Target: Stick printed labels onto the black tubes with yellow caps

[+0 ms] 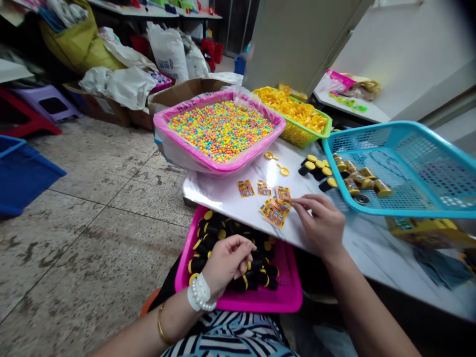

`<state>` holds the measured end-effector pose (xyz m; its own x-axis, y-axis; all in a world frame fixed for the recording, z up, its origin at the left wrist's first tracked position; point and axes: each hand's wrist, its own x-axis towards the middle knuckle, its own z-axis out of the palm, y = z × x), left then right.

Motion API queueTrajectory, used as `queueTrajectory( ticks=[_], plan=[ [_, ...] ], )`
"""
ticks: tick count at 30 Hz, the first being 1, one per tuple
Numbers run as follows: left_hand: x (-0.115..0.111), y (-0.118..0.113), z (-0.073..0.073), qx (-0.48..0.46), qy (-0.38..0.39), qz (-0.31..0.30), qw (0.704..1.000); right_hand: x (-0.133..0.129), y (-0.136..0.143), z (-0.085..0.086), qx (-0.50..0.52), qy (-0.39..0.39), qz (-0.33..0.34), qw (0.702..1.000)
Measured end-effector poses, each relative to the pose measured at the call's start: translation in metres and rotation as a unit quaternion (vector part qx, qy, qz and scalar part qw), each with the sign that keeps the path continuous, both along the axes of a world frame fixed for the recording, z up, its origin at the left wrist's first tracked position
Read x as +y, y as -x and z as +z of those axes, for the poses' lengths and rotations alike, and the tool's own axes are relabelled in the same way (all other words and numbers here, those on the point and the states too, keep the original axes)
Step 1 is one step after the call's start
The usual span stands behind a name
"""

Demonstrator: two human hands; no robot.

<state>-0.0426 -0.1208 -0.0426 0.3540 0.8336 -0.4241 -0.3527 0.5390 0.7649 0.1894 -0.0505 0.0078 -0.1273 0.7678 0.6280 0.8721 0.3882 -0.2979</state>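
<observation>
My left hand (227, 261) hovers over the pink tray (260, 300) on my lap, fingers curled on a black tube with a yellow cap (243, 277) among several more. My right hand (320, 222) rests on the white table (230, 196), its fingertips on a small pile of orange stickers (275, 212). Three loose stickers (263, 188) lie in a row just beyond the pile.
A pink tub of coloured candy balls (220, 130) stands at the table's far left, a green basket of yellow rings (297, 115) behind it. A tilted blue basket (403, 166) holds labelled tubes (362, 177); black tubes (315, 168) and yellow rings (277, 162) lie nearby. Bags, stools and boxes stand on the floor to the left.
</observation>
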Motion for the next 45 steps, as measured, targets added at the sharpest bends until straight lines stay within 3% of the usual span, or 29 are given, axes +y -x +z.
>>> queueTrajectory(
  ticks=[2,5,8,9,11,13,14,15,20,27,32,37,41,45],
  plan=[
    [-0.001,0.003,0.005,0.010,-0.049,0.024,0.998,-0.032,0.019,0.000,-0.004,-0.017,0.054,0.998],
    [-0.004,0.011,0.007,0.049,-0.127,0.035,0.990,-0.079,0.048,-0.013,-0.005,0.019,0.152,0.988],
    [-0.009,0.020,0.002,0.108,-0.152,0.041,0.982,-0.110,0.070,-0.036,0.131,0.094,0.119,0.980],
    [-0.011,0.023,-0.002,0.120,-0.142,0.043,0.982,-0.117,0.076,-0.044,0.214,0.151,0.083,0.962],
    [-0.015,0.025,-0.009,0.133,-0.109,0.045,0.984,-0.123,0.086,-0.058,0.377,0.292,0.020,0.879],
    [-0.020,0.025,-0.015,0.142,-0.087,0.036,0.985,-0.125,0.094,-0.070,0.466,0.394,-0.005,0.792],
    [-0.023,0.024,-0.017,0.144,-0.080,0.037,0.986,-0.125,0.097,-0.074,0.480,0.413,-0.015,0.773],
    [-0.025,0.022,-0.018,0.147,-0.074,0.046,0.985,-0.124,0.100,-0.077,0.482,0.412,-0.027,0.773],
    [-0.034,0.022,-0.014,0.205,-0.091,0.130,0.966,-0.124,0.111,-0.078,0.433,0.345,-0.063,0.830],
    [-0.039,0.026,-0.003,0.270,-0.204,0.110,0.935,-0.128,0.116,-0.082,0.385,0.299,-0.038,0.872],
    [-0.042,0.027,-0.009,0.253,-0.155,0.156,0.942,-0.127,0.114,-0.091,0.355,0.273,-0.054,0.892],
    [-0.043,0.027,-0.015,0.271,-0.182,0.102,0.940,-0.129,0.116,-0.091,0.305,0.250,-0.016,0.919],
    [-0.037,0.027,-0.018,0.239,-0.116,0.086,0.960,-0.122,0.114,-0.088,0.248,0.232,0.058,0.939],
    [-0.027,0.034,-0.025,0.121,0.016,0.084,0.989,-0.101,0.103,-0.087,0.263,0.308,0.124,0.906]
  ],
)
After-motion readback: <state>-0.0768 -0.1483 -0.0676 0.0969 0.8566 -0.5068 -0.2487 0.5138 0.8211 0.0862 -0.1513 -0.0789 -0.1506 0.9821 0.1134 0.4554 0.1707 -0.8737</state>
